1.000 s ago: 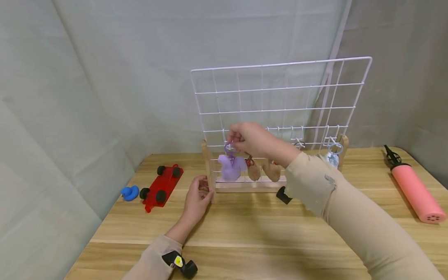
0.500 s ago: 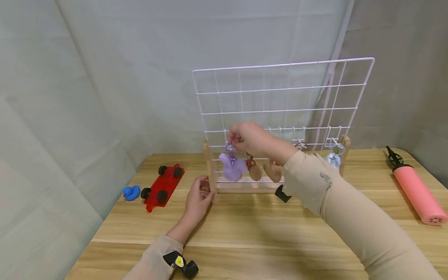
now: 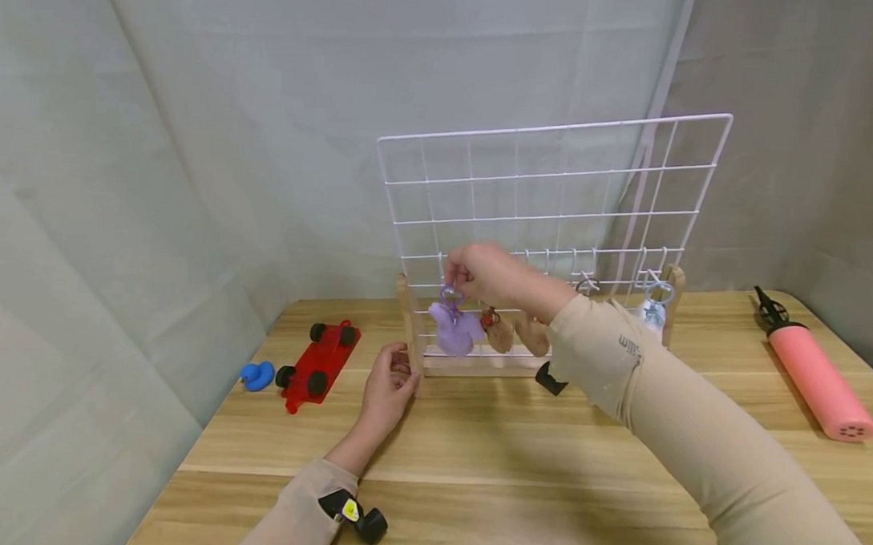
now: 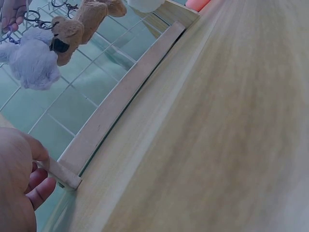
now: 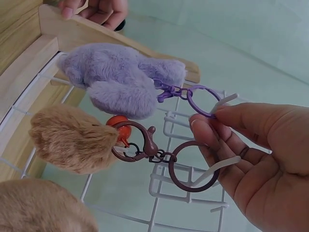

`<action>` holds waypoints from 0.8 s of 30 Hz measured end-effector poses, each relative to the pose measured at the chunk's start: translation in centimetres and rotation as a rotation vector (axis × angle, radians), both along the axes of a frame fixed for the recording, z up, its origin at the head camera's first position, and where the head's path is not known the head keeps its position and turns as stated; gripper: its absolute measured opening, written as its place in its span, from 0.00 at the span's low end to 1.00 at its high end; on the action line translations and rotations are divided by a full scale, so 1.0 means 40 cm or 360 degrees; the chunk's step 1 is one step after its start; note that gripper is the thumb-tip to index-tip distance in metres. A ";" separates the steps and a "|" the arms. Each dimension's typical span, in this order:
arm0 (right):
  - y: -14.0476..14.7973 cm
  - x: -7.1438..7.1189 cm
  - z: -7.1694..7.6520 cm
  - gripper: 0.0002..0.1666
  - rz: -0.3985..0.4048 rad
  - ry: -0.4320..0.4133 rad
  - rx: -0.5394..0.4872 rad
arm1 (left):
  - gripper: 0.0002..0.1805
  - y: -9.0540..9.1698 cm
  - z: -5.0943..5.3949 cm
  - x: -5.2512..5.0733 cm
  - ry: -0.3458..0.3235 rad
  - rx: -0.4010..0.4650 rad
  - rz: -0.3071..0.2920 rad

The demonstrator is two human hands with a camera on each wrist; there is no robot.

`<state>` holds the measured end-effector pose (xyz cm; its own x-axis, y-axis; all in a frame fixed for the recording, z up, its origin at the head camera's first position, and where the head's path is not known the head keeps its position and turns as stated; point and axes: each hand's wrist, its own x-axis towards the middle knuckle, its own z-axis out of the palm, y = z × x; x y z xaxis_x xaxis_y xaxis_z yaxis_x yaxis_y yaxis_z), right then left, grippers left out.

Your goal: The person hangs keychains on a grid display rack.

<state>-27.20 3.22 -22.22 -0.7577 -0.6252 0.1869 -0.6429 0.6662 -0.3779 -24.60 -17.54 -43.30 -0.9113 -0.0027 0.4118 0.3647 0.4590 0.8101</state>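
Note:
My right hand pinches the purple ring of a fluffy purple plush keychain between thumb and fingertip. That ring is at the tip of a white hook; whether the hook passes through it I cannot tell. Below it in the right wrist view, a brown ring with a brown plush keychain hangs on another hook, close to my fingers. My left hand grips the left wooden upright of the white wire grid rack near its base, with its thumb in front.
Another brown plush and a white-blue keychain hang farther right on the rack. A red toy car lies wheels up at left, beside a blue rubber duck. A pink hand pump lies at right.
My right hand has shifted slightly left relative to the rack, still pinching the purple ring. The purple plush has swung and turned a little. The left hand keeps its grip; the view has drifted slightly.

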 end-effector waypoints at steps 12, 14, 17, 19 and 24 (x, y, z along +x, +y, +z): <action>-0.001 -0.001 -0.001 0.09 0.0006 0.0001 0.0002 | 0.24 -0.004 0.000 0.001 0.0030 0.0013 -0.0022; -0.001 -0.001 -0.001 0.08 0.0005 -0.0005 0.0000 | 0.24 -0.005 -0.001 -0.001 0.0033 0.0027 -0.0028; -0.001 -0.002 -0.002 0.08 0.0006 -0.0013 -0.0006 | 0.24 -0.006 -0.002 -0.001 0.0028 0.0037 -0.0030; -0.001 -0.002 -0.002 0.08 0.0008 -0.0012 -0.0009 | 0.24 -0.007 -0.003 -0.002 0.0024 0.0043 -0.0034; 0.000 -0.006 -0.002 0.08 0.0009 -0.0018 -0.0023 | 0.24 -0.007 -0.004 -0.001 0.0035 0.0044 -0.0038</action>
